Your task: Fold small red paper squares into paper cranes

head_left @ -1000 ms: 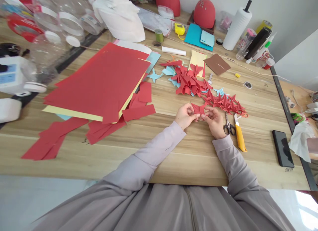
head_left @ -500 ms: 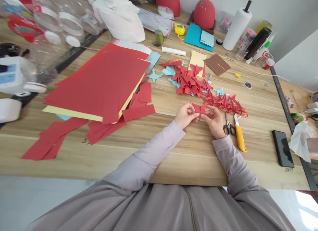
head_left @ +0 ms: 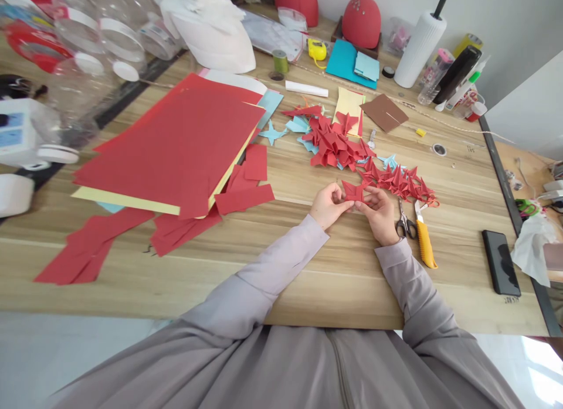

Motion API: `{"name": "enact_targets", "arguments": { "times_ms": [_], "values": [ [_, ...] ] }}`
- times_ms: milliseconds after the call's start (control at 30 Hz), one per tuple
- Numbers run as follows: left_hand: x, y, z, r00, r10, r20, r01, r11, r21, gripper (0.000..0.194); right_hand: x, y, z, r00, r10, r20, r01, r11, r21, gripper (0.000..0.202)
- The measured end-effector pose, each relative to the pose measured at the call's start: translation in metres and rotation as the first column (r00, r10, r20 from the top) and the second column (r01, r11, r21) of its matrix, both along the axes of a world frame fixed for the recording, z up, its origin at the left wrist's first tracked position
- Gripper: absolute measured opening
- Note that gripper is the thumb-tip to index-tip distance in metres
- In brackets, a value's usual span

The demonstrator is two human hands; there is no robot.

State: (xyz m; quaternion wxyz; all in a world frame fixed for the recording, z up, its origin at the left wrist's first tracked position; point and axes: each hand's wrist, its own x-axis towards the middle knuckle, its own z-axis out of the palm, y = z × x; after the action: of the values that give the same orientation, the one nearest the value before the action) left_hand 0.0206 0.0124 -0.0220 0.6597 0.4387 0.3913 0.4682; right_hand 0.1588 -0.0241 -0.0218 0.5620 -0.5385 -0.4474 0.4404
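Observation:
A small folded piece of red paper [head_left: 353,191] is pinched between both hands above the wooden table. My left hand [head_left: 329,206] grips its left end with thumb and fingers closed. On the other end, my right hand [head_left: 379,212] is closed too, thumb tip near the left thumb. Just beyond the hands lies a pile of folded red paper pieces [head_left: 334,142], with light blue ones among them. A row of pointed red folded pieces [head_left: 398,179] runs to the right of it. Black-handled scissors [head_left: 405,226] and a yellow utility knife [head_left: 424,239] lie beside my right wrist.
Large red paper sheets [head_left: 176,145] are stacked at the left, with cut red strips [head_left: 94,245] around them. A phone [head_left: 500,262] lies at the right. Along the back stand a white bottle [head_left: 420,48], a yellow tape measure [head_left: 316,50] and brown paper [head_left: 384,112].
The red paper between my fingers has turned slightly and shows more of its flat face. Both hands keep nearly the same place. The view has shifted a little.

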Motion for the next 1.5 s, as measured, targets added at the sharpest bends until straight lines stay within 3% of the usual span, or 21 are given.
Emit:
{"name": "enact_targets", "arguments": {
  "times_ms": [500, 833, 1500],
  "values": [
    [-0.0046, 0.0008, 0.0002, 0.994, -0.078, 0.083, 0.083, 0.995, -0.061, 0.051, 0.0015, 0.0023, -0.004, 0.996, 0.022, -0.084, -0.024, 1.0, -0.019, 0.044],
    [-0.0056, 0.0015, 0.0036, 0.993, -0.039, 0.116, 0.055, 0.989, -0.14, 0.05, 0.0027, 0.0017, -0.0039, 0.99, -0.005, -0.142, -0.003, 0.998, -0.057, 0.041],
    [-0.008, 0.0017, 0.0061, 0.981, -0.056, 0.184, 0.088, 0.981, -0.171, 0.047, 0.0036, 0.0026, -0.0029, 0.976, 0.035, -0.215, -0.054, 0.995, -0.081, 0.037]
  ]
}}
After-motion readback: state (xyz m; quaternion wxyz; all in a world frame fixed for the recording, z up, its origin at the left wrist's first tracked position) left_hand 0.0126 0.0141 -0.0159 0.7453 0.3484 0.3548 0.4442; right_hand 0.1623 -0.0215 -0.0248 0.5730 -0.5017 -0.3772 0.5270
